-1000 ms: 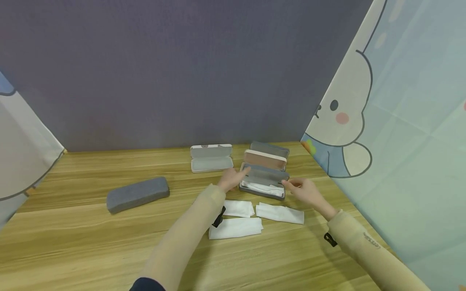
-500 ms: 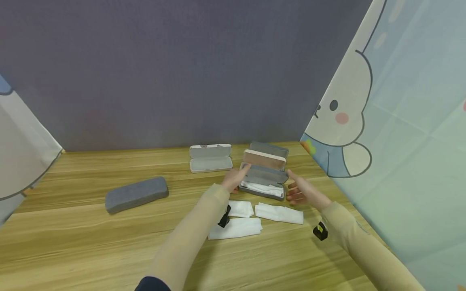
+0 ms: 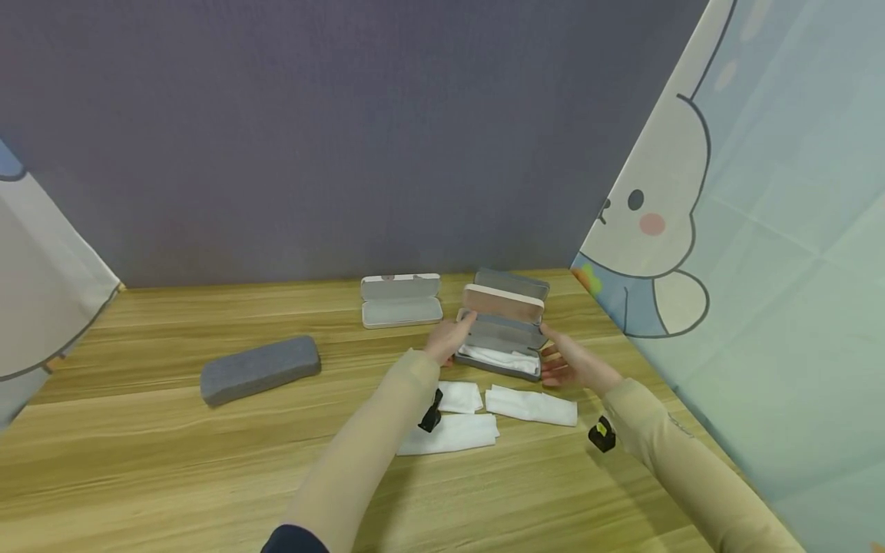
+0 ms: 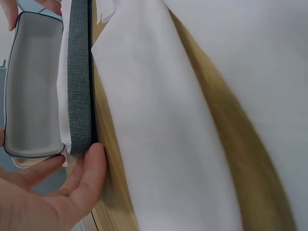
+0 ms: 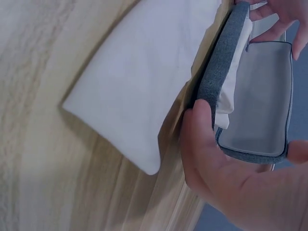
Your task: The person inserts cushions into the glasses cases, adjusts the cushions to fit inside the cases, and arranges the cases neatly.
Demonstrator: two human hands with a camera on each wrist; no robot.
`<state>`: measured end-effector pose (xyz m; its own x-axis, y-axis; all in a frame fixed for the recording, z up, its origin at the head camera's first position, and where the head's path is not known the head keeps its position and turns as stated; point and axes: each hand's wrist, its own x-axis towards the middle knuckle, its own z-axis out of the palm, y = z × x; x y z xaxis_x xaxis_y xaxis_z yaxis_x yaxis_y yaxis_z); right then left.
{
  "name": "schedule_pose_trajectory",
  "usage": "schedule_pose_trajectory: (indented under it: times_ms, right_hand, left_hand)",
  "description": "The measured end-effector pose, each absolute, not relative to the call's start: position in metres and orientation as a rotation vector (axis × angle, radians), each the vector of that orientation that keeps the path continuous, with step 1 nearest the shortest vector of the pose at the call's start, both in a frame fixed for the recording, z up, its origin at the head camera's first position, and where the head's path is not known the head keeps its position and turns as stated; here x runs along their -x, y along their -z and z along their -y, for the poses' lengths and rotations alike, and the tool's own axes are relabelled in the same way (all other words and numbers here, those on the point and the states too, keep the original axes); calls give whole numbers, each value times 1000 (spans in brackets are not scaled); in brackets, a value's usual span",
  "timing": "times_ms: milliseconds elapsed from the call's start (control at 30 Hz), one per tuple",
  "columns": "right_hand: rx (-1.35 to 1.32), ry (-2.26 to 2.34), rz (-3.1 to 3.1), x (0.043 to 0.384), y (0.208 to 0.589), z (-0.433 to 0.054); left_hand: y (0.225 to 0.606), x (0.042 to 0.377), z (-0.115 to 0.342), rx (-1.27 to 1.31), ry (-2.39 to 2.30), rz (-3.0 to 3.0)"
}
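A grey glasses case [image 3: 508, 333] lies with its lid raised, a folded white cloth [image 3: 499, 358] inside its base. My left hand [image 3: 448, 338] holds the case's left end. In the left wrist view, its fingers [image 4: 89, 180] touch the corner of the base and the lid's edge. At the right end, my right hand [image 3: 575, 364] holds the case. The right wrist view shows fingers along the fabric base [image 5: 224, 62] and the thumb [image 5: 297, 151] at the lid's edge. Nearer me lie several folded white cloths [image 3: 531, 405], one partly behind my left wrist.
Behind the held case stand a lid with a pinkish lining [image 3: 505, 304] and a dark grey lid [image 3: 512, 283]. An opened white case [image 3: 402, 311] sits to their left. A shut grey case [image 3: 261, 370] lies farther left on the wooden table [image 3: 138, 468]. Partition walls border the back and right.
My right hand has let go of the lid's front corner, lowered its fingers beside the case and come in against its right end. My left hand has shifted slightly right.
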<state>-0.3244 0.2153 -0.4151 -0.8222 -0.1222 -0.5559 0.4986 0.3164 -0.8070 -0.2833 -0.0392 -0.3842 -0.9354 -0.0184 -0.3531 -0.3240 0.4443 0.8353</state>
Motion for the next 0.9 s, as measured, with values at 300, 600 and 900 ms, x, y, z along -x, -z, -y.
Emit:
schedule_pose_trajectory:
  times_ms: [300, 600, 900]
  right_hand:
    - [-177, 1533, -2044, 286, 368, -199]
    - [-197, 1538, -2032, 286, 364, -196]
    - [-151, 1473, -2072, 283, 363, -195]
  left_hand:
    - [383, 286, 39, 261, -1549, -2341]
    - [375, 286, 45, 205, -1605, -2268]
    - [374, 283, 45, 178, -1590, -2270]
